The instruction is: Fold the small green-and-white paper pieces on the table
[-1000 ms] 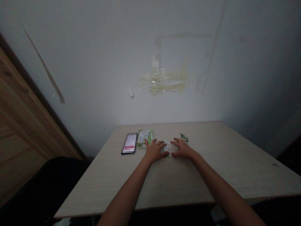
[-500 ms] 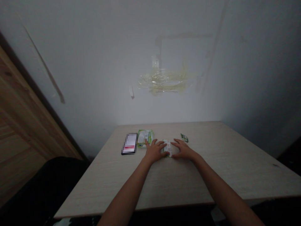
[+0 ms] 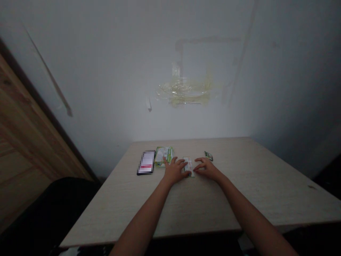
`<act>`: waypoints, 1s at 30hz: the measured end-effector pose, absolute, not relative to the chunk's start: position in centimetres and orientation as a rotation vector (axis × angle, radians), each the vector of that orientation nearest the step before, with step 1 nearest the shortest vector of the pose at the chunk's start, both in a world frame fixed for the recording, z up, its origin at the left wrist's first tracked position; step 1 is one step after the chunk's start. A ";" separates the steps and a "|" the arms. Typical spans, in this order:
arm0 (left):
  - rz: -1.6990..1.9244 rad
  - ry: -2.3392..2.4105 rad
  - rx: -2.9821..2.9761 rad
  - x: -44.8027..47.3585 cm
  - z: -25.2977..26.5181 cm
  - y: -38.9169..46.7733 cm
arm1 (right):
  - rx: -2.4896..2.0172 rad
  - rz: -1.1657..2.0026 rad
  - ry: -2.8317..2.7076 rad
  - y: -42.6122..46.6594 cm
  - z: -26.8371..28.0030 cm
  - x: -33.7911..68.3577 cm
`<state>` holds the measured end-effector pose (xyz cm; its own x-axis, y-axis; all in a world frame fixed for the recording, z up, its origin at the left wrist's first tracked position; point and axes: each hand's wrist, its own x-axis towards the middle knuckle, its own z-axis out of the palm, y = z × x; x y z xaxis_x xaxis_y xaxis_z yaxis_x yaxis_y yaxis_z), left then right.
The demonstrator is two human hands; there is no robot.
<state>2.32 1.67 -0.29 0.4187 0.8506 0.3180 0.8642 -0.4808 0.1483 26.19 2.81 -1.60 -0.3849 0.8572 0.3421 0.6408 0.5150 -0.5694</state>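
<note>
A small flat white packet with coloured print (image 3: pixel 188 164) lies on the table between my hands. My left hand (image 3: pixel 173 171) has its fingers spread, and the thumb and a fingertip rest over the packet's left side. At the packet's right edge, my right hand (image 3: pixel 209 170) has its thumb and a finger drawn together; whether they grip the edge is too small to make out. Just beyond my left fingers is a larger green and white packet (image 3: pixel 163 155). A small dark green wrapper piece (image 3: pixel 209 155) lies past my right hand.
A phone with a lit, blurred screen (image 3: pixel 146 161) lies left of the green packet. The pale wooden table (image 3: pixel 239 199) meets a wall (image 3: pixel 106 71) with yellowed tape (image 3: pixel 186 92). A dark chair-like shape (image 3: pixel 53 213) and wood panelling (image 3: pixel 16 142) are at left.
My right thumb and finger have come together from a wider spread at the packet's right edge. My left hand stays almost the same; the view has shifted slightly.
</note>
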 end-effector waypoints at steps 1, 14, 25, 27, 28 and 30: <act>-0.544 -1.579 -2.610 2.3 -0.3 1.7 | -1.223 0.460 -2.142 2.8 -1.7 26.2; -0.496 -1.606 -2.620 2.3 -0.4 2.0 | -1.361 0.369 -2.043 3.3 -1.5 25.0; -0.511 -1.610 -2.634 2.4 -0.3 1.9 | -1.538 0.273 -1.949 4.2 -1.7 24.0; -0.509 -1.612 -2.637 2.4 -0.3 1.9 | -1.567 0.245 -1.928 4.3 -1.8 23.8; -0.510 -1.611 -2.639 2.4 -0.2 1.8 | -1.579 0.234 -1.921 4.3 -1.9 23.8; -0.517 -1.609 -2.643 2.4 -0.2 1.8 | -1.598 0.213 -1.917 4.4 -2.0 23.6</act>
